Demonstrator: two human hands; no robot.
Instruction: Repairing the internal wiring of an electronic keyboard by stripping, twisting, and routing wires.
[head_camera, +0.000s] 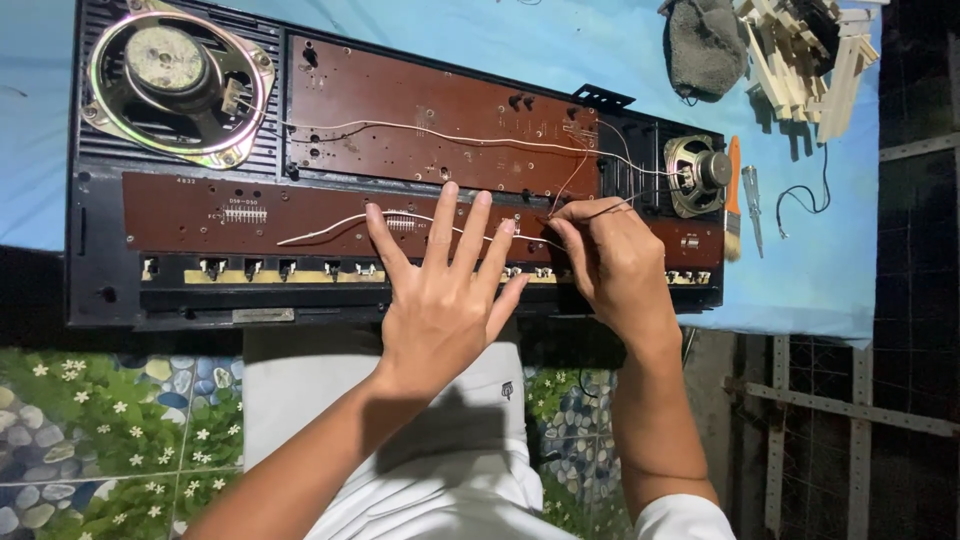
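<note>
Thin white wire (520, 238) looks limp and fragile; right hand (610, 262) pinches its end, left hand (445, 290) splayed flat on brown circuit board (200, 215).

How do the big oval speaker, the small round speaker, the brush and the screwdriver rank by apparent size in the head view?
1. Big oval speaker, clearly largest.
2. Brush, longer than the small speaker but far thinner.
3. Small round speaker; its order against the brush is arguable.
4. Screwdriver, smallest.

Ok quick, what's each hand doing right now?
Left hand: open, fingers spread flat on the brown circuit board.
Right hand: pinched shut on a thin dark wire.
</note>
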